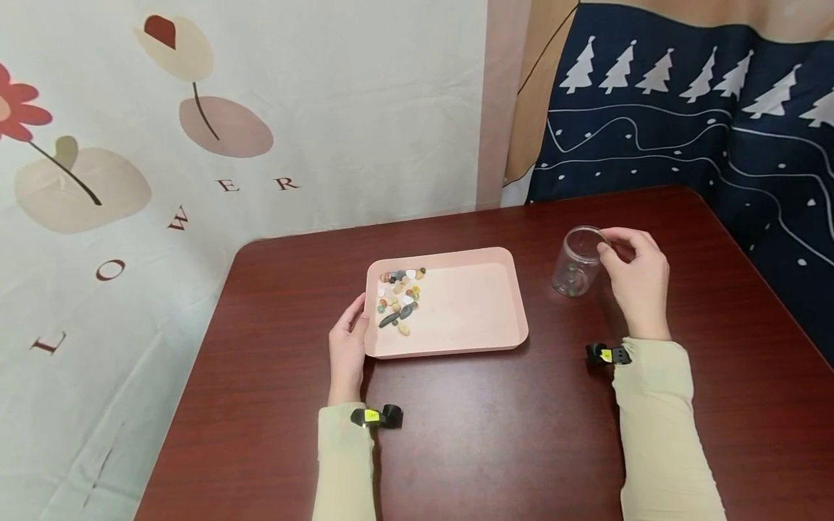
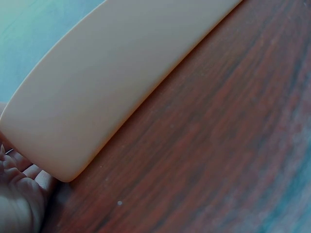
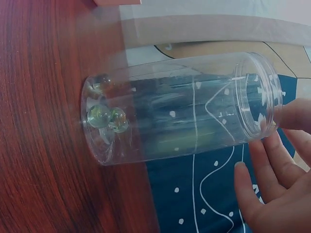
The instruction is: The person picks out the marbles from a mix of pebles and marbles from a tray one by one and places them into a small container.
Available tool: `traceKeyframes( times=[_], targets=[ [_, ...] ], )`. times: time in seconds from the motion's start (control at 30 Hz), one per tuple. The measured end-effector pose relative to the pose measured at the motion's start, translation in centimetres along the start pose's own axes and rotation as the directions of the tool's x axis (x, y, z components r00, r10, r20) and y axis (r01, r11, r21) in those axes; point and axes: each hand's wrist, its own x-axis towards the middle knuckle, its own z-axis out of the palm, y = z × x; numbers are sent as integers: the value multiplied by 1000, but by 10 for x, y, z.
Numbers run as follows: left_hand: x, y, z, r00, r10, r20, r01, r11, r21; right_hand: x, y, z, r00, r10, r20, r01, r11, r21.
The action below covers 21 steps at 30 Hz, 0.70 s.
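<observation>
My left hand [image 1: 347,352] grips the left side of a pink rectangular tray [image 1: 472,304]. In the left wrist view, part of that palm and its fingers show beside the tray's end wall. Small stones [image 1: 397,293] of mixed colours lie gathered along the tray's left side, among them long dark ones and round white and yellow ones. To the right of the tray, my right hand [image 1: 641,282] pinches the rim of a clear, lidless jar [image 3: 180,107] between thumb and fingers. The jar is close to upright, and a few glass marbles [image 3: 99,116] sit at its bottom.
Tray and jar are on a dark red-brown wooden table [image 1: 495,427] with rounded corners. Behind it hangs a pale cloth [image 1: 365,108] with flowers and letters; at the right hangs a navy cloth [image 1: 651,137] with white trees. Each sleeve carries a small black wrist camera [image 1: 391,416].
</observation>
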Motion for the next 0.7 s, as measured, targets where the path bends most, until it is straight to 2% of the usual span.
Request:
traceKeyframes(
  times=[0.13, 0.7],
  targets=[
    [0, 0, 0, 1000, 2, 2, -2, 1000, 2, 1, -1, 0, 1000, -24, -1, 24, 1000, -4],
    [1, -2, 0, 1000, 4, 1, -4, 1000, -25, 1, -1, 1, 1000, -22, 5, 22, 1000, -7]
  ],
)
